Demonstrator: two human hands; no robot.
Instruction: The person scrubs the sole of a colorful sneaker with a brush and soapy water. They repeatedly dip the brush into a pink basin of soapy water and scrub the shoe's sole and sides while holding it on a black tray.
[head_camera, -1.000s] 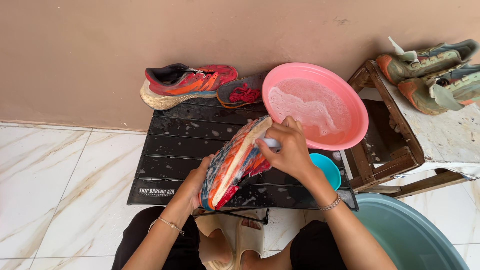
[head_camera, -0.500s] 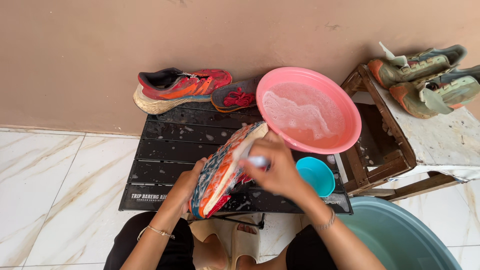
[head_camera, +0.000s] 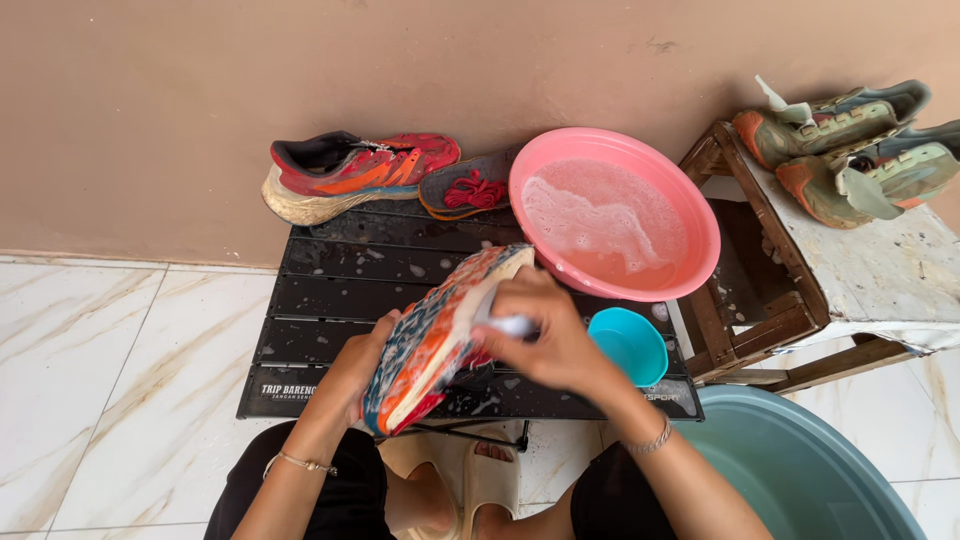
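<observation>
My left hand grips a red and orange running shoe from below, sole turned up and foamy, over a black slatted folding table. My right hand is closed on a small white brush pressed against the shoe's sole. A pink basin of soapy water stands on the table just beyond my right hand. A small teal bowl sits beside my right wrist.
The matching red shoe and an insole with red laces lie at the table's back by the brown wall. A wooden stool at right carries two muddy green-orange shoes. A large teal tub stands at lower right.
My right hand with the brush has slid down along the sole toward me. The view has shifted slightly; the shoe stays held in my left hand.
</observation>
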